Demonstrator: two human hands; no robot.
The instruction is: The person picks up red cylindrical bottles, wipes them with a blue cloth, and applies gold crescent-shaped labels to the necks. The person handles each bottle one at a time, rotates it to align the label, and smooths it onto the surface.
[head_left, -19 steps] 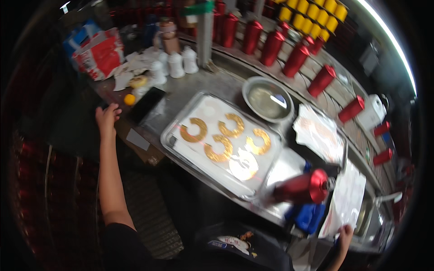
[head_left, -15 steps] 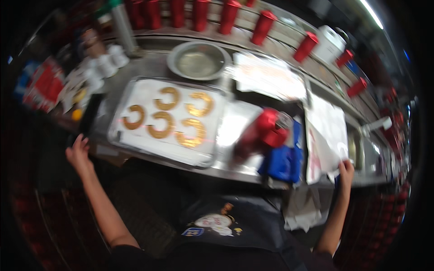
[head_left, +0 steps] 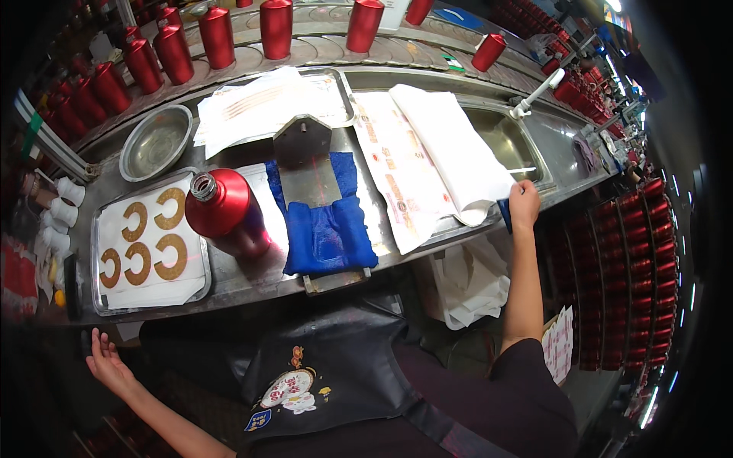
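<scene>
Low at the left, beyond the counter's front edge, my left hand (head_left: 109, 365) is empty with its fingers apart. My right hand (head_left: 524, 204) is closed at the front edge near the sink, on a small dark blue piece (head_left: 505, 215) that looks like cloth. It is also against the corner of a folded-over white sheet (head_left: 450, 141); whether it grips the sheet too, I cannot tell. Printed label sheets (head_left: 397, 183) lie beside and under that sheet. Left of them, a metal cradle (head_left: 309, 160) is padded with blue cloth (head_left: 332, 240). A shiny red bottle (head_left: 225, 210) stands next to it.
A tray (head_left: 153, 305) holds several gold C-shaped labels (head_left: 170, 257) on white paper. Behind are a metal bowl (head_left: 156, 145) and another tray of sheets (head_left: 267, 103). Red bottles (head_left: 276, 29) line a conveyor (head_left: 328, 49). A sink (head_left: 508, 141) is at right, a bin of waste paper (head_left: 466, 282) below.
The view has swung to the right and grown sharper. My right hand stays at the white sheet's corner, while my left hand is lower and still empty.
</scene>
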